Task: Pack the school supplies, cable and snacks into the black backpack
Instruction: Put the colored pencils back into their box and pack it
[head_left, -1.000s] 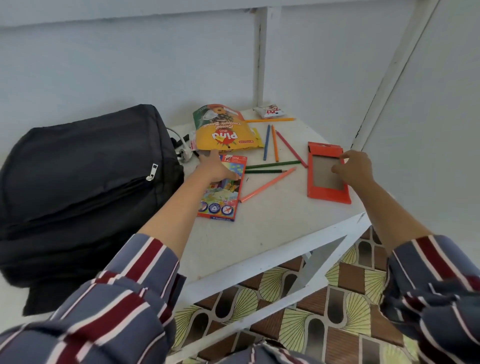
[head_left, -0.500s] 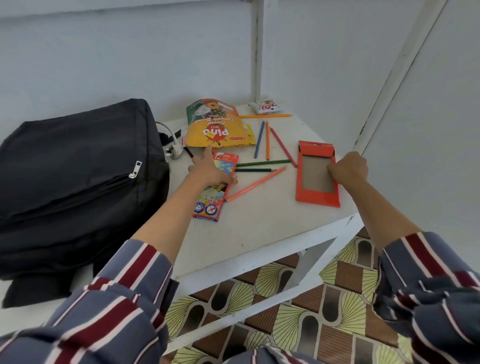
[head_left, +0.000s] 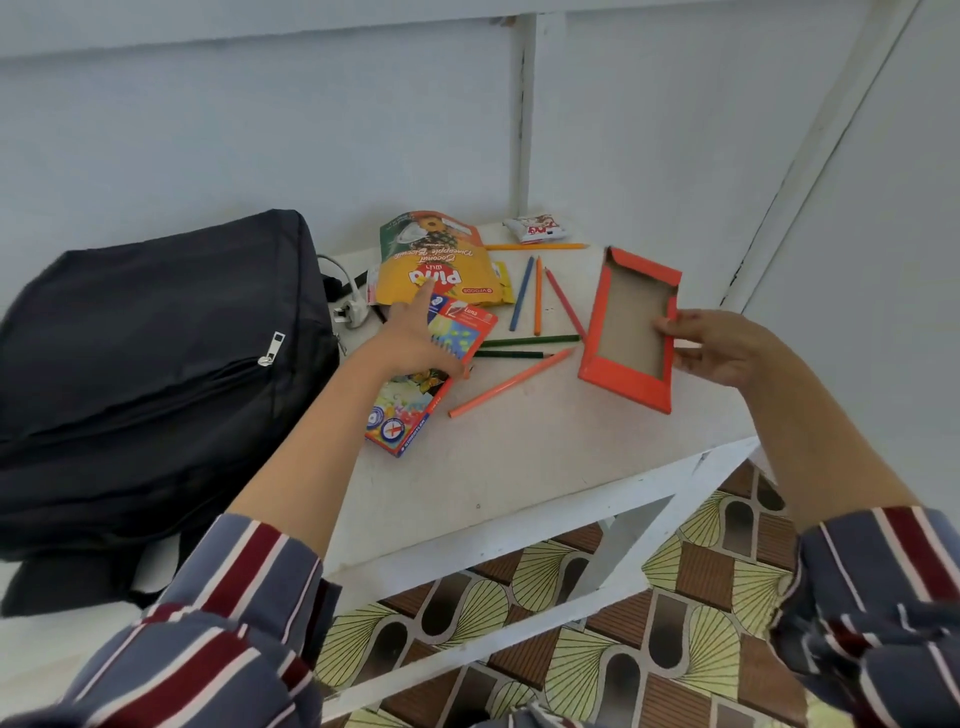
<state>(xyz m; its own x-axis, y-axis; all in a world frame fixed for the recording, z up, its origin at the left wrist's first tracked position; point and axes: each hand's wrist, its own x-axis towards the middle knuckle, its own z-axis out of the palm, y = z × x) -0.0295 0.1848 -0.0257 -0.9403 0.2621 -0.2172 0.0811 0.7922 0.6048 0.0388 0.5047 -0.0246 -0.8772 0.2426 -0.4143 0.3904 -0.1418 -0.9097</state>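
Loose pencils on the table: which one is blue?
The blue pencil, just right of the yellow snack bag. Next to it lie an orange pencil and a red pencil; no other is blue.

Seems a plain room in a home. Shows pale painted walls (head_left: 208, 130) meeting in a corner, a white-painted table (head_left: 519, 457) set against them, and brown-and-yellow fan-patterned flooring (head_left: 701, 571) beneath.

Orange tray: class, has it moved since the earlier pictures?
Yes. The right hand has lifted the right edge of the orange tray off the white table; earlier it lay flat.
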